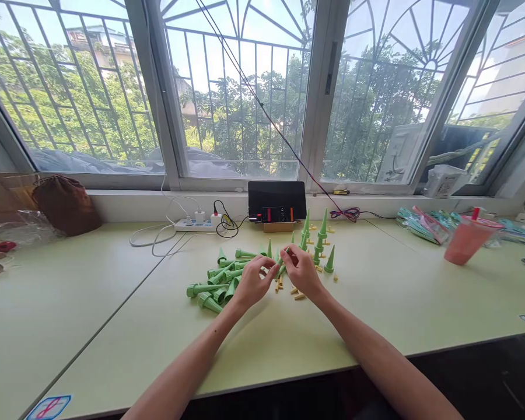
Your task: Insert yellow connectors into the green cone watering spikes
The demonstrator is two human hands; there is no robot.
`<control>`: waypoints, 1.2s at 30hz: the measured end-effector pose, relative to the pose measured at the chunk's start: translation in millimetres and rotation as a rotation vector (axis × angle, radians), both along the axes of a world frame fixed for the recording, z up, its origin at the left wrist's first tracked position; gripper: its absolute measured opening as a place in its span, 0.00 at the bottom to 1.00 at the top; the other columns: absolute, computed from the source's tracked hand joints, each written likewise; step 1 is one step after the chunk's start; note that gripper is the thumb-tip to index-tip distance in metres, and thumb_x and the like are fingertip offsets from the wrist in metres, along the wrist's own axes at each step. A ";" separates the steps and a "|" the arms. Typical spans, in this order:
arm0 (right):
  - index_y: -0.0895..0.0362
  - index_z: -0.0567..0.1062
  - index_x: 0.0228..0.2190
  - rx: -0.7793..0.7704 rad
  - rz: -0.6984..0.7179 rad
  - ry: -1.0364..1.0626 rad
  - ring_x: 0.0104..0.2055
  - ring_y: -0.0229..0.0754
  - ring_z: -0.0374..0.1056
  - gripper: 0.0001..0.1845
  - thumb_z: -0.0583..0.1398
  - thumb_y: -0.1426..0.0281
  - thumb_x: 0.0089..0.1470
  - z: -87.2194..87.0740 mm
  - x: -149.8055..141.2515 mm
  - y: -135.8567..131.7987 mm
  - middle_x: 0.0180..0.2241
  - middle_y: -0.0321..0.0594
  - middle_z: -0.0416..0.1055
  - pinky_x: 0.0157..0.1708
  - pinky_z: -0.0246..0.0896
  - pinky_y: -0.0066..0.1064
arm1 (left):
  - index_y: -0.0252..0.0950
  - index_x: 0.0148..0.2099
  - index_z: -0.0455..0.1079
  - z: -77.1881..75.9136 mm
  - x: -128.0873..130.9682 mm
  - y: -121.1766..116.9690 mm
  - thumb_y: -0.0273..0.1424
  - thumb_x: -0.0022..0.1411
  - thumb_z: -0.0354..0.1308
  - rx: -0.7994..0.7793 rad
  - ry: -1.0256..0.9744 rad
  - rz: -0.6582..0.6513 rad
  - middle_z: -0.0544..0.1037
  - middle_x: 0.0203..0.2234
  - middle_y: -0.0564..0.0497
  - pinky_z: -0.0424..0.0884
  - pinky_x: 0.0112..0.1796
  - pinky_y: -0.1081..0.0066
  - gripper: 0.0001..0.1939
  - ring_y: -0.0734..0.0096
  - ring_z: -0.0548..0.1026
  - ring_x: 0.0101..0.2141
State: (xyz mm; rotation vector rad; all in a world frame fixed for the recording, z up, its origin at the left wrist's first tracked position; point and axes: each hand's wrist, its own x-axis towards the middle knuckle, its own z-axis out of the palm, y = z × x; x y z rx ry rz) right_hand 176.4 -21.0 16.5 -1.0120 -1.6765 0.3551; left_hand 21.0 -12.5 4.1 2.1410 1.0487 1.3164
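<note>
My left hand (254, 280) and my right hand (303, 269) meet over the middle of the table, both closed on one green plastic watering spike (282, 263) held at a slant between the fingertips. The fingers partly cover it. Beside and under my left hand lies a loose heap of green cone-shaped spikes (210, 288) with ribbed caps. Beyond my right hand several spikes (321, 236) stand point up, some stacked. Small yellow valve pieces (299, 295) lie scattered below and around my right hand.
A dark tablet (276, 198) leans on a stand at the back, near a white power strip (188, 224) with cables. On the right stand a red cup with a straw (470, 239) and plastic packets (424, 224). At left sits a brown drawstring bag (66, 204).
</note>
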 end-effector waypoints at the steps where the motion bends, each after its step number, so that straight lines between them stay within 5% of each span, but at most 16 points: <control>1: 0.56 0.67 0.29 0.003 -0.007 0.016 0.23 0.36 0.57 0.15 0.51 0.60 0.61 0.5 0.5 -0.2 0.23 0.35 0.63 0.24 0.51 0.26 | 0.36 0.34 0.73 0.2 -0.2 0.7 0.39 0.61 0.54 0.002 -0.021 0.023 0.74 0.31 0.48 0.70 0.31 0.72 0.12 0.69 0.73 0.32; 9: 0.56 0.66 0.29 0.025 -0.061 0.061 0.23 0.35 0.56 0.14 0.49 0.62 0.62 2.0 3.3 -0.5 0.24 0.35 0.62 0.24 0.50 0.26 | 0.36 0.33 0.69 0.5 -5.6 6.2 0.38 0.61 0.52 0.015 -0.087 0.210 0.75 0.27 0.50 0.66 0.29 0.71 0.11 0.69 0.71 0.28; 18: 0.57 0.66 0.26 0.119 -0.107 -0.121 0.29 0.39 0.59 0.13 0.49 0.70 0.62 -1.6 4.8 5.3 0.26 0.38 0.64 0.31 0.52 0.28 | 0.36 0.37 0.67 3.6 -5.5 2.7 0.34 0.61 0.51 0.020 -0.075 0.251 0.63 0.18 0.58 0.59 0.25 0.75 0.07 0.76 0.62 0.19; 27: 0.57 0.72 0.34 0.177 -0.133 -0.141 0.30 0.39 0.61 0.11 0.50 0.71 0.62 -5.0 6.5 8.2 0.29 0.39 0.65 0.30 0.53 0.28 | 0.36 0.35 0.67 3.2 -5.2 2.5 0.33 0.59 0.52 0.049 -0.039 0.289 0.57 0.15 0.61 0.57 0.25 0.75 0.06 0.77 0.58 0.18; 36: 0.56 0.61 0.24 0.160 -0.158 -0.173 0.25 0.36 0.55 0.13 0.49 0.71 0.61 -2.5 5.3 5.6 0.23 0.35 0.60 0.27 0.48 0.27 | 0.36 0.35 0.67 0.7 -5.3 3.9 0.32 0.59 0.52 0.055 -0.026 0.288 0.57 0.15 0.61 0.57 0.25 0.75 0.06 0.77 0.57 0.18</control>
